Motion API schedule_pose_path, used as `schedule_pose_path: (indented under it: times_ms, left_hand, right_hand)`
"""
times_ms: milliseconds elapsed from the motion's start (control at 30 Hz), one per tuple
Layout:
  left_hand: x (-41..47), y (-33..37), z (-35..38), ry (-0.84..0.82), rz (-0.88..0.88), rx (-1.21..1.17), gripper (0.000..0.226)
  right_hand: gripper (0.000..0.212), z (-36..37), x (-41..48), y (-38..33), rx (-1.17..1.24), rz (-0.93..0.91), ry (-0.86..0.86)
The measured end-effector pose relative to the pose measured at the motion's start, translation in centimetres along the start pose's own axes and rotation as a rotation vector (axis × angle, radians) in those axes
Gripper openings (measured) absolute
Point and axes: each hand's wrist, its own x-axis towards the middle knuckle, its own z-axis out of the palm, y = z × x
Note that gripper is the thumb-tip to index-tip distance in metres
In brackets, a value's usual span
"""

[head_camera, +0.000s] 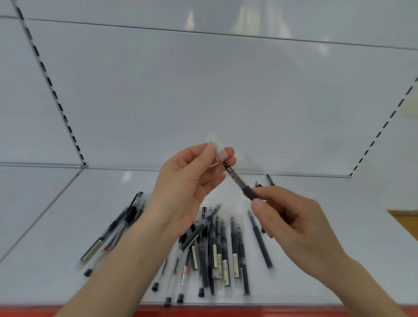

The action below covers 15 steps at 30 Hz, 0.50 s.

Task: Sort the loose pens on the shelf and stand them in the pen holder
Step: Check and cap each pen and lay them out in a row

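- The slim black plastic pen (238, 181), above the white shelf (63, 225), slants tip-first toward 11 o'clock.
- The right hand (293, 221) grips its lower barrel; the left hand (190, 182) pinches a clear plastic cap (217, 147) at its tip.

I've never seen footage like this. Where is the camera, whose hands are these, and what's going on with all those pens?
There is no machine here. A person wears a wide-angle camera on the head, so this one picture looks forward and down at their own hands. The left hand pinches a clear cap. The right hand grips a dark pen, its tip right at the cap's mouth. Below them many loose pens lie in a jumble on a white shelf with a red front edge. Behind is a plain back panel. No pen holder shows in this picture.
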Motion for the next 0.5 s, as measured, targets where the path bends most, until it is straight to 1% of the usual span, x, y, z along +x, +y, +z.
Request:
schedule_pose_path:
  times_ms: [133, 233, 300, 367, 433, 500]
  left_hand:
    - [-0.29, -0.35, -0.17, -0.004, 0.048, 0.046, 0.012]
    - [-0.52, -0.75, 0.01, -0.034, 0.068, 0.064, 0.018]
    - [-0.61, -0.92, -0.06, -0.065, 0.115, 0.129, 0.023]
    - [-0.56, -0.89, -0.21, -0.099, 0.175, 0.243, 0.028]
    - [-0.30, -0.84, -0.29, -0.087, 0.244, 0.340, 0.024]
    - [-0.01, -1.04, -0.18, -0.028, 0.307, 0.361, 0.017]
  right_hand:
    - [0.025, 0.28, 0.02, -0.31, 0.044, 0.038, 0.006]
    - [0.017, 0.34, -0.01, -0.48, 0.088, 0.069, 0.013]
    - [0.014, 0.29, -0.04, -0.41, 0.117, 0.092, 0.016]
    - [0.020, 0.22, -0.15, -0.18, 0.137, 0.103, 0.017]
    - [0.023, 0.19, -0.28, 0.05, 0.145, 0.116, 0.020]
    - [0.025, 0.14, -0.44, 0.27, 0.142, 0.124, 0.013]
